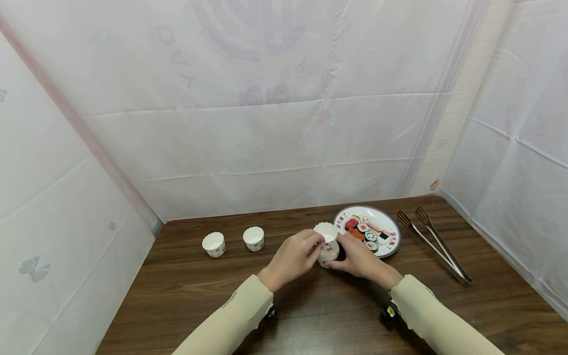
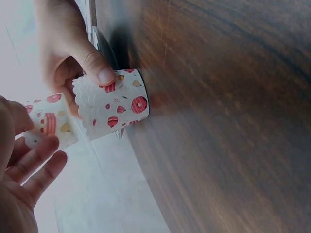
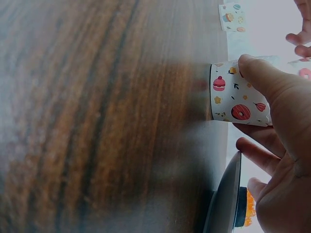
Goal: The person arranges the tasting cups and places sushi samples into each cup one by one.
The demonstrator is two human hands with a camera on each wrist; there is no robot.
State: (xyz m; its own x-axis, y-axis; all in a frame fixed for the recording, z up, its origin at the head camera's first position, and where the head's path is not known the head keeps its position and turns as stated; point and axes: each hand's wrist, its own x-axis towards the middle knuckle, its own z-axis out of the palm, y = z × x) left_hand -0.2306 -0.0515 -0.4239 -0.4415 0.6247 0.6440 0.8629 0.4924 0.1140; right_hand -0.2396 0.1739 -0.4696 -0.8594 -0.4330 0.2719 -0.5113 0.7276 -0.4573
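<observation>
My left hand (image 1: 293,256) pinches a white paper baking cup (image 2: 51,116) printed with red and yellow treats. That cup is held just above a second printed cup (image 2: 119,102) with a layered, frilled rim, which looks like several cups nested together. My right hand (image 1: 361,259) grips this lower stack, thumb on the near side and fingers behind it. In the right wrist view the stack's base is at the table surface, with the thumb (image 3: 265,77) near it. Beside the right hand is a round plate (image 1: 374,214) bearing several sushi pieces (image 1: 370,236).
Two more paper cups, one at far left (image 1: 214,245) and one nearer (image 1: 254,239), stand upright on the brown wooden table (image 1: 199,301). Metal tongs (image 1: 443,246) lie spread to the right of the plate. Pale patterned sheets (image 1: 266,138) hang behind and on both sides.
</observation>
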